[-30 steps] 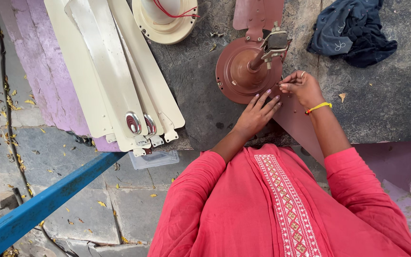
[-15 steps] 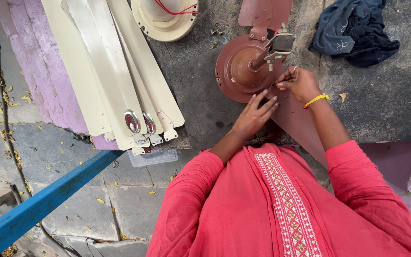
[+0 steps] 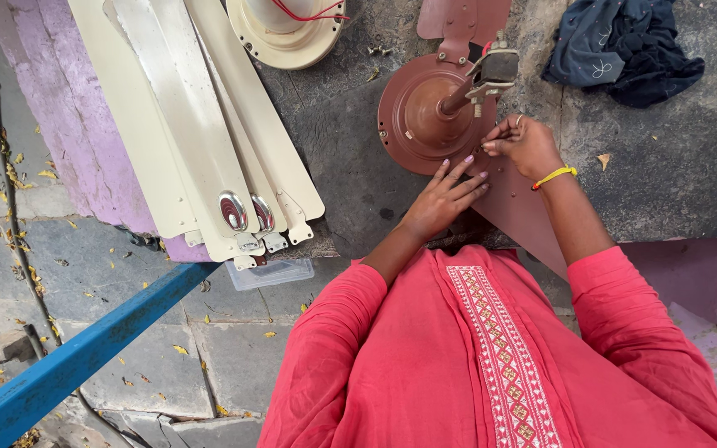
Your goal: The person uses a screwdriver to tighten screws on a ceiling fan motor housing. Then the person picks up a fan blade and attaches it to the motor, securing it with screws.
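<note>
From the head camera, a brown ceiling-fan motor sits on a rough grey slab with its short down-rod pointing up and to the right, so the flat housing lies steady on the stone and its rim is within reach of both hands. The left hand lies flat with fingers spread on the brown fan blade at the motor's near edge, pressing down as if to keep the blade from shifting; it grasps nothing. The right hand, with a yellow bangle at the wrist, is drawn together, thumb and fingertips pinched at the point where blade meets motor; whatever small part it pinches is too small to tell. A second brown blade extends from the far side. Well apart to the left, cream fan blades lie stacked, with a cream motor cover beyond them and a dark cloth far right.
</note>
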